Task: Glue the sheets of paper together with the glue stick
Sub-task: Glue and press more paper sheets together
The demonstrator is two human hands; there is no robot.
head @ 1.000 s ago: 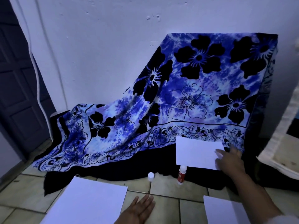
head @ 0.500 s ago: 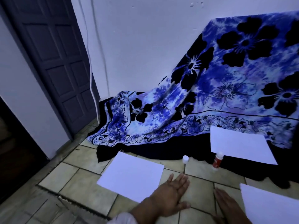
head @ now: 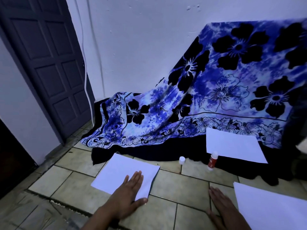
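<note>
Glue stick [head: 212, 161] stands upright on the floor [head: 174, 185] at the dark hem of the cloth [head: 216, 97], long axis vertical, just at the near-left corner of the far sheet [head: 232, 145]. A white cap [head: 182, 160] stands apart to its left. The right hand [head: 222, 208] lies flat on bare tile, fingers straight and together, just beside the right sheet [head: 274, 211]. The stick is straight ahead of its fingertips, well apart. The left hand [head: 129, 195] presses flat on the left sheet [head: 119, 173], fingers together and thumb out on the tile, and is farther from the stick. The right hand is likely the one to fetch it, reaching forward and closing round the body from the side. No two sheets overlap yet, so gluing looks unstarted.
</note>
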